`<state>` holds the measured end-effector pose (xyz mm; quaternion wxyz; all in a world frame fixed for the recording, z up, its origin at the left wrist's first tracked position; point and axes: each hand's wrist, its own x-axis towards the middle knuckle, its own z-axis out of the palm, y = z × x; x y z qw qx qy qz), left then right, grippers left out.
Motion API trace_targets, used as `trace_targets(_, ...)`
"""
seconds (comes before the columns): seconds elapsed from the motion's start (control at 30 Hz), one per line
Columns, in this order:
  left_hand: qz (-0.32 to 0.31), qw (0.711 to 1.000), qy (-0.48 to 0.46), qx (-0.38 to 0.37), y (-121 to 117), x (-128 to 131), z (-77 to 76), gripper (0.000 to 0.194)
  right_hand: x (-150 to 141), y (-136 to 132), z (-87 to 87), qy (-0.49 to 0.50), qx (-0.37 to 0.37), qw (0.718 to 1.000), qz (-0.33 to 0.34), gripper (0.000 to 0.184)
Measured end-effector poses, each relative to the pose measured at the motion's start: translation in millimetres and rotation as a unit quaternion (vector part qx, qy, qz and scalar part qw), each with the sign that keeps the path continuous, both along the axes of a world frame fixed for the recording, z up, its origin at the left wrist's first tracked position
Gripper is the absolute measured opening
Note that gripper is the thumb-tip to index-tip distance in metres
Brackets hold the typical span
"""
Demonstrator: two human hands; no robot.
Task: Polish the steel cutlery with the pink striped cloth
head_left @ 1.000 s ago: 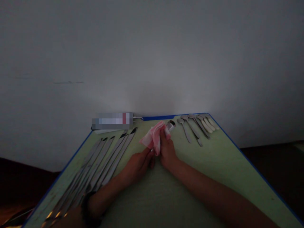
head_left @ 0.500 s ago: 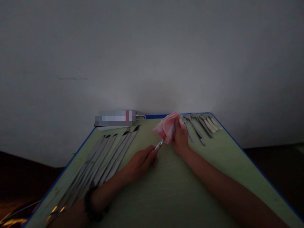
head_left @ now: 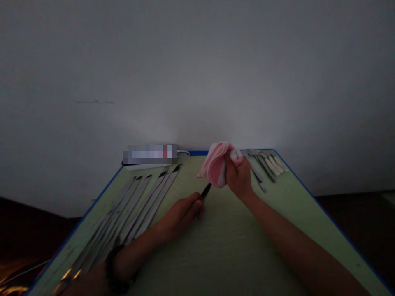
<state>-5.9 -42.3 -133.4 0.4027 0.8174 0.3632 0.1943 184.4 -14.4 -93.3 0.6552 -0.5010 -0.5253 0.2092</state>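
My left hand (head_left: pixel 185 213), with a dark bracelet (head_left: pixel 115 269) at the wrist, is closed around a piece of metal cutlery (head_left: pixel 206 191). Its far end disappears into a pink and white cloth (head_left: pixel 218 166), so I cannot tell its kind. My right hand (head_left: pixel 239 176) grips the cloth, which is bunched around that end above the table. Beyond the right hand lies a row of spoons (head_left: pixel 262 166), some with white handles (head_left: pixel 273 165). Several long, flat metal knives (head_left: pixel 154 205) lie side by side near my left forearm, which partly covers them.
The pale green table (head_left: pixel 234 250) has a blue edge (head_left: pixel 199 153) and stands against a grey wall (head_left: pixel 197 74). At its back left corner is a white box-like object (head_left: pixel 149 155), blurred out, with a white cable (head_left: pixel 184 153).
The cloth has shifted and folded over in my right hand, which moved slightly to the right. The cutlery's visible part now looks darker. My left hand stays nearly in place.
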Motion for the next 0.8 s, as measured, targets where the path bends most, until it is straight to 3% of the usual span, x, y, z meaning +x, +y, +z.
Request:
trace_targets(0.13,-0.008,1.0,0.012,-0.005,0,1,3.5,0.034,-12,-1,-16.8,0.053,-0.054,0.997,-0.01,0.042)
trace_targets(0.3,0.007,0.999,0.01,-0.034,2,3,8.8,0.031,-32,-2,-43.2,0.142,-0.133,0.98,0.04,0.044)
trace_targets(0.47,-0.004,0.999,-0.003,-0.05,4,0,10.5,0.037,-23,5,-40.1,0.188,-0.129,0.973,0.015,0.043)
trace_targets(0.57,-0.03,0.997,-0.005,-0.065,4,-3,10.4,0.039,-4,11,-26.5,0.082,-0.086,0.993,-0.02,0.041)
trace_targets(0.63,-0.045,0.997,-0.007,-0.068,4,-4,10.2,0.039,10,14,-15.6,-0.028,-0.031,0.999,-0.002,0.033)
trace_targets(0.7,-0.052,0.997,-0.006,-0.063,4,-4,10.0,0.039,22,15,-3.8,-0.117,0.013,0.99,0.081,0.028)
trace_targets(0.8,-0.05,0.997,0.002,-0.052,3,-3,9.6,0.039,36,14,14.8,-0.194,0.018,0.963,0.187,0.033)
